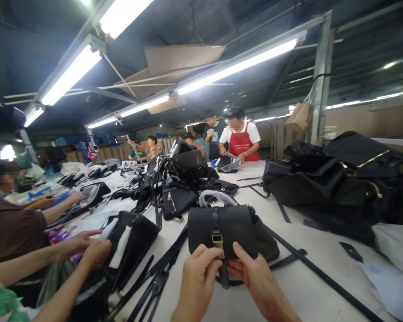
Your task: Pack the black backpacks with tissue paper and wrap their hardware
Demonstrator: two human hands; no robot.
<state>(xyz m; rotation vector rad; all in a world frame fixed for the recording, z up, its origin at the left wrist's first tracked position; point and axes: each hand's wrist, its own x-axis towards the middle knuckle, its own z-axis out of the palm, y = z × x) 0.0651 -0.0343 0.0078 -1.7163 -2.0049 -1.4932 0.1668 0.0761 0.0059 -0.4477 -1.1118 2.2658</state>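
A small black backpack (199, 226) with a front flap stands on the white table in front of me. A black strap (216, 219) runs down its flap to a gold buckle (217, 241). Just under the buckle, my left hand (199, 273) pinches the strap's lower part, thumb and fingers together. My right hand (250, 270) grips the bag's lower right front, thumb on the flap and fingers underneath. The strap's loose end (223, 276) hangs between my hands. Clear plastic wraps the top handle (218, 195).
Black bags (184, 179) pile up beyond mine, and another heap (342, 188) lies at right. Long black straps (157, 277) stretch across the table (309, 286). At left, a co-worker's hands (94, 250) work on a black bag (134, 241). A person in a red apron (245, 145) stands across.
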